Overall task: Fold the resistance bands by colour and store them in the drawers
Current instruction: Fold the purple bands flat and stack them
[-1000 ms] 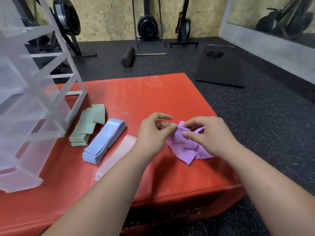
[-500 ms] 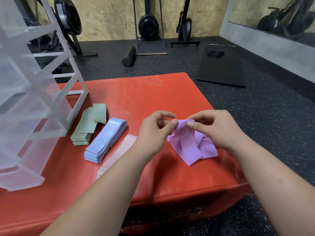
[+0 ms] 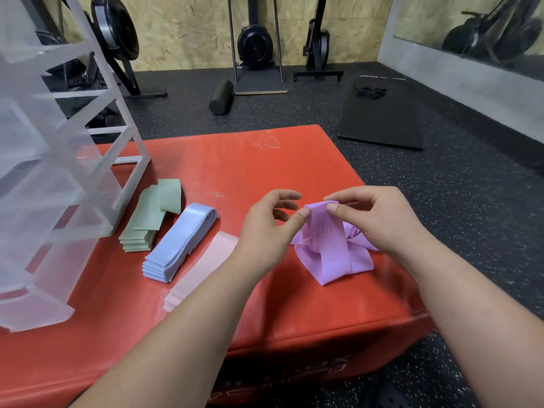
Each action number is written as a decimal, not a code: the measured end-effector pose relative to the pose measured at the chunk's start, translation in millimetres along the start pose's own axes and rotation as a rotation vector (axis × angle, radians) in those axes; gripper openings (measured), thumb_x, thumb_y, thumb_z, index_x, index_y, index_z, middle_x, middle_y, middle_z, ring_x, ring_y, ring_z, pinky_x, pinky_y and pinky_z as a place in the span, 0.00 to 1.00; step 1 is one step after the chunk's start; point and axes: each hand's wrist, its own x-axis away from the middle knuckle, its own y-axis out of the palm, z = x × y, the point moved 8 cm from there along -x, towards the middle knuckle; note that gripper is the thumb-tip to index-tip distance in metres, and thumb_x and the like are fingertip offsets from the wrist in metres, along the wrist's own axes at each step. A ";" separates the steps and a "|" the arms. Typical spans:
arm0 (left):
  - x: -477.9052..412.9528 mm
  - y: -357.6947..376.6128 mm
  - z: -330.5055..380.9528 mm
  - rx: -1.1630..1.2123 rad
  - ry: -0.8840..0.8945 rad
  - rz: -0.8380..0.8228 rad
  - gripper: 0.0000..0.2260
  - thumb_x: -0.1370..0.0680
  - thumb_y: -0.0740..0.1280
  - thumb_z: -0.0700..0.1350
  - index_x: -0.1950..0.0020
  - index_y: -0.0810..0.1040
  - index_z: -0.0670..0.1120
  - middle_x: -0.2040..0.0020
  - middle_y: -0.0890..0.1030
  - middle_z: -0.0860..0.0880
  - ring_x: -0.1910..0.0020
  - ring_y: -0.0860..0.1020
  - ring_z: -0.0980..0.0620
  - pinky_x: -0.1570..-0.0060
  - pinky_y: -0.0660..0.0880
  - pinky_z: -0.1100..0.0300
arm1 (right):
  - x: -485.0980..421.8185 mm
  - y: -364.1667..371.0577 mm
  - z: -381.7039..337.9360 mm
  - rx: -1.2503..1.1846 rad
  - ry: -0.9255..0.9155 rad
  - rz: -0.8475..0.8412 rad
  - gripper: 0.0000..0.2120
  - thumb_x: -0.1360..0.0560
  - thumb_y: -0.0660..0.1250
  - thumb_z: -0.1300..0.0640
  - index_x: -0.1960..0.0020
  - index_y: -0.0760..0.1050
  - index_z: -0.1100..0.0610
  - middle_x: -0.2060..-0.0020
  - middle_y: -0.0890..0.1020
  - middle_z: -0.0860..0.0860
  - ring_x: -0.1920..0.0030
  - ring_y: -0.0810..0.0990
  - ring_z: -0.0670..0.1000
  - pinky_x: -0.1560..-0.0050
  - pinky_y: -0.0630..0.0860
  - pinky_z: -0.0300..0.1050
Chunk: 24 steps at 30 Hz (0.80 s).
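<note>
1. Left hand point(image 3: 265, 231): curled, thumb tip pressed to the upper left edge of the purple band point(image 3: 329, 248), fingers bent behind it in a pinch.
2. Right hand point(image 3: 379, 222): curled, pinching the same band's top fold at its right end between thumb and forefinger; other fingers bent above the bunched loops.
3. Purple band: raised at the top between the 2 hands, hanging as a flat strip in front; lower end resting on the red pad point(image 3: 235, 160). Crumpled loops under the right hand. Placed near the pad's front right corner.
4. Pink stack point(image 3: 206, 263): folded flat, lying just left of the left wrist, near end partly hidden by the left forearm.
5. Blue stack point(image 3: 179, 242): folded in several layers, lying just beside the pink stack on its left, roughly parallel to it.
6. Green stack point(image 3: 144, 225): folded in several layers, further left, far end of the top band turned over; lying just beside the drawer unit point(image 3: 44, 172).
7. Drawer unit: translucent plastic, several tiers, standing on the left part of the red pad.
8. Red pad: large padded block bearing all 4 colours and the drawer unit.
9. Beyond: speckled dark floor point(image 3: 471, 187), black foam roller point(image 3: 221, 97), black mat point(image 3: 382, 116), exercise machines point(image 3: 254, 48) along a chipboard wall.
</note>
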 end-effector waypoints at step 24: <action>21.0 0.2 77.2 -0.068 0.213 -0.083 0.03 0.17 0.72 0.43 0.48 0.85 0.47 0.56 0.87 0.52 0.56 0.84 0.52 0.54 0.81 0.53 | 34.8 -3.0 -35.9 -0.335 -0.103 0.017 0.13 0.23 0.76 0.61 0.40 0.80 0.54 0.52 0.88 0.53 0.49 0.88 0.54 0.42 0.83 0.50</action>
